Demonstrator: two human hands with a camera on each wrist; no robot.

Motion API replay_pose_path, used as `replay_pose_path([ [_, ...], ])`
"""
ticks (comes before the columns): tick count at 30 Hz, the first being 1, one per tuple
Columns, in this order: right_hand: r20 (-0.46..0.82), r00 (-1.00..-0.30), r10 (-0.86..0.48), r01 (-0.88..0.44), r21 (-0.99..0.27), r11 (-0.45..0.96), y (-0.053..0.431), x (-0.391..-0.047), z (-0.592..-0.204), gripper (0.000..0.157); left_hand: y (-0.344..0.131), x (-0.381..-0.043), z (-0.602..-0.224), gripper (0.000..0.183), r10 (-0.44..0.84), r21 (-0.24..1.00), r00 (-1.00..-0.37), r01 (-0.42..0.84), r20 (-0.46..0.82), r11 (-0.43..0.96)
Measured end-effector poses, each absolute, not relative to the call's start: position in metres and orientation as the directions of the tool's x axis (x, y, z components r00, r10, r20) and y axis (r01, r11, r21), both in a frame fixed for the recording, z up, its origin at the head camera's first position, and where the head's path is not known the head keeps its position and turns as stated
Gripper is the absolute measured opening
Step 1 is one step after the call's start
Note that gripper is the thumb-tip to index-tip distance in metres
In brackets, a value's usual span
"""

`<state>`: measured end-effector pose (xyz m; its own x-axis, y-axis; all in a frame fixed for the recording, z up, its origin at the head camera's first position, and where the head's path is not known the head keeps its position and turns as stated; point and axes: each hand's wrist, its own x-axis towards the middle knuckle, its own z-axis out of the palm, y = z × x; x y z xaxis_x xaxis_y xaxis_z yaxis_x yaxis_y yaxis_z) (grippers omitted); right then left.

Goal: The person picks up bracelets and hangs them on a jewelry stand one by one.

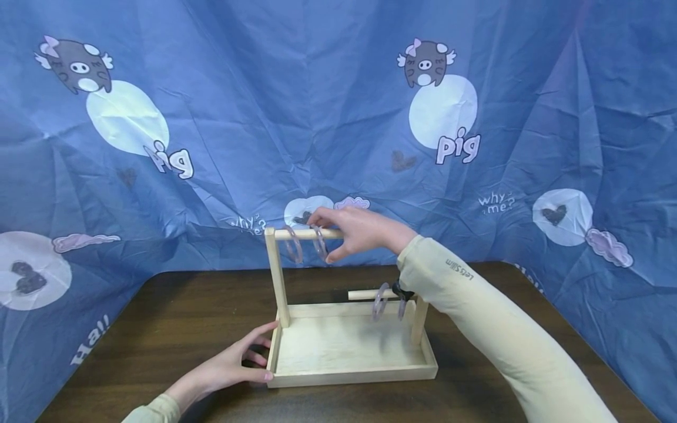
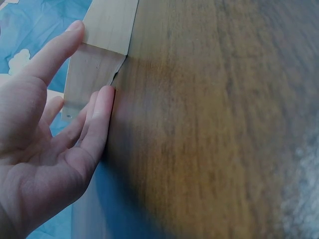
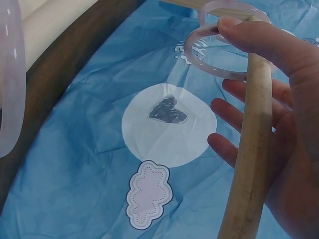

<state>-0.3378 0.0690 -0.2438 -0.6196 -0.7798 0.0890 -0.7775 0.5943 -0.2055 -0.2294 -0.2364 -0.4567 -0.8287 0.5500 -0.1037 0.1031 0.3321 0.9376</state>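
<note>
A wooden jewelry stand has a shallow tray (image 1: 351,376) with two posts and two rods. My left hand (image 1: 233,364) rests against the tray's left end, thumb at the front corner and fingers along the side. At the upper rod (image 3: 249,139), my right hand (image 1: 365,229) holds a translucent lilac bangle (image 3: 199,57) between thumb and fingers; the rod passes through it. Another bangle (image 1: 293,244) hangs nearer the left post (image 1: 277,276). Two more hang on the lower rod (image 1: 362,295), one a pale bangle (image 1: 379,302), the other partly behind my right forearm.
The stand sits on a dark wood table (image 1: 201,305). A blue cloth (image 1: 338,117) printed with pigs and hearts hangs behind and along the sides. The right post (image 1: 419,323) is partly hidden by my sleeve, and a black band (image 1: 403,291) shows at that sleeve.
</note>
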Motion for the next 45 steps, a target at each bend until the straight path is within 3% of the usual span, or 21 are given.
replay_pose_path([
  [26,0.082,-0.618,-0.782,-0.778,-0.21,0.593,0.07,-0.336,-0.243,0.073,-0.238,-0.228,-0.458,0.091,0.559,0.939,-0.825,0.128,-0.078,0.32],
  [35,0.09,-0.611,-0.787,-0.781,-0.233,0.58,0.077,-0.333,-0.243,0.091,-0.237,-0.228,-0.459,0.092,0.559,0.938,-0.824,0.116,-0.092,0.325],
  [45,0.209,-0.567,-0.796,-0.818,-0.037,0.573,0.096,-0.31,-0.235,0.097,-0.237,-0.229,-0.457,0.091,0.538,0.929,-0.832,0.084,-0.133,0.36],
])
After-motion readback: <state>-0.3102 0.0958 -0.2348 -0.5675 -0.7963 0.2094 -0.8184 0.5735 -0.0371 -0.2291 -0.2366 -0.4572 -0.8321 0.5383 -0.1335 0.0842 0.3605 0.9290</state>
